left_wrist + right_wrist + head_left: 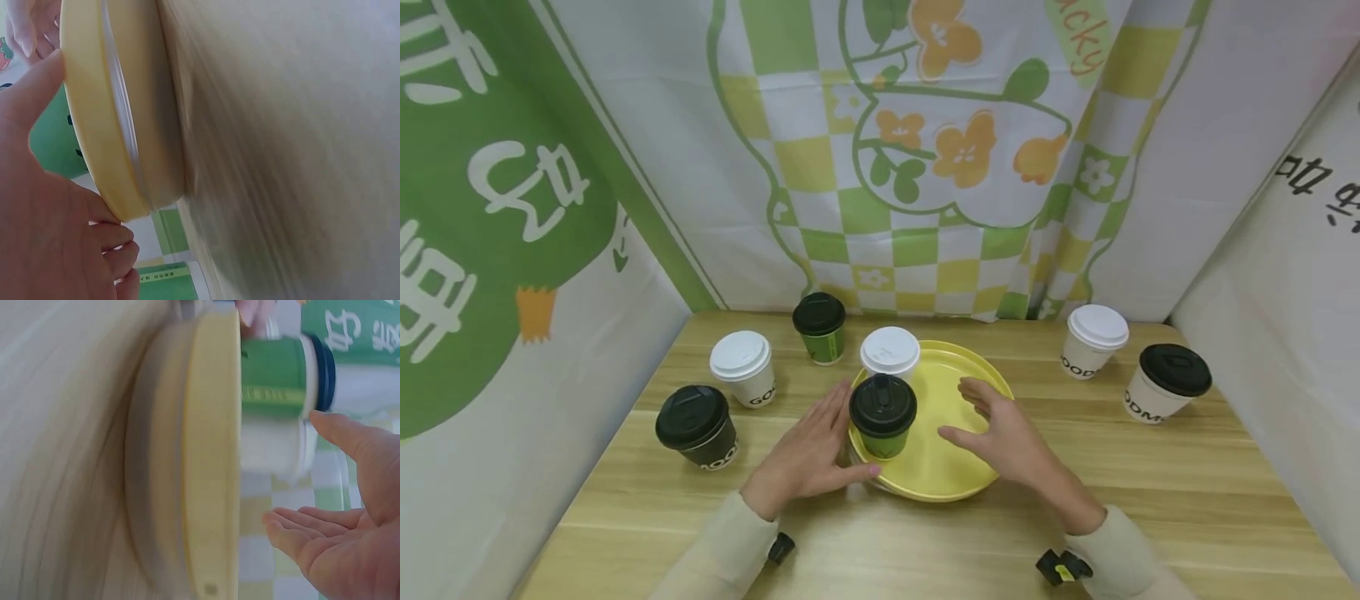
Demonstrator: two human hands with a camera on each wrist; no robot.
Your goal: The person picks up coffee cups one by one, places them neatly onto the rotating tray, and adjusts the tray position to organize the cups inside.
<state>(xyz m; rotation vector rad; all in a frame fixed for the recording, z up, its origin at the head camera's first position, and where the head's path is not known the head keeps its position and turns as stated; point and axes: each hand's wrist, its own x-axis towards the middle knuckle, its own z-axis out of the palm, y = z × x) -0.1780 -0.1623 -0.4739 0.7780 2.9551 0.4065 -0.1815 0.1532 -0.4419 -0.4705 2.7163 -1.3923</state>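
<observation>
A round yellow tray (pixel 951 471) sits on the table, with a layered yellow side (pixel 94 112) in the left wrist view. Near its left edge stands a green cup with a black lid (pixel 883 417), and behind that a cup with a white lid (pixel 891 350). My left hand (pixel 808 454) touches the tray's left rim, fingers extended, thumb along the front edge. Over the tray's right part hovers my right hand (pixel 1011 433), thumb and fingers spread apart, holding nothing. The right wrist view shows this hand (pixel 350 519) apart from the green cup (pixel 275 375).
On the left stand a black cup (pixel 697 429), a white-lidded cup (pixel 745 367) and a small green cup (pixel 822 329). Two white cups, one white-lidded (pixel 1093 340) and one black-lidded (pixel 1167 383), stand at right. Patterned curtains (pixel 910 250) hang behind the table.
</observation>
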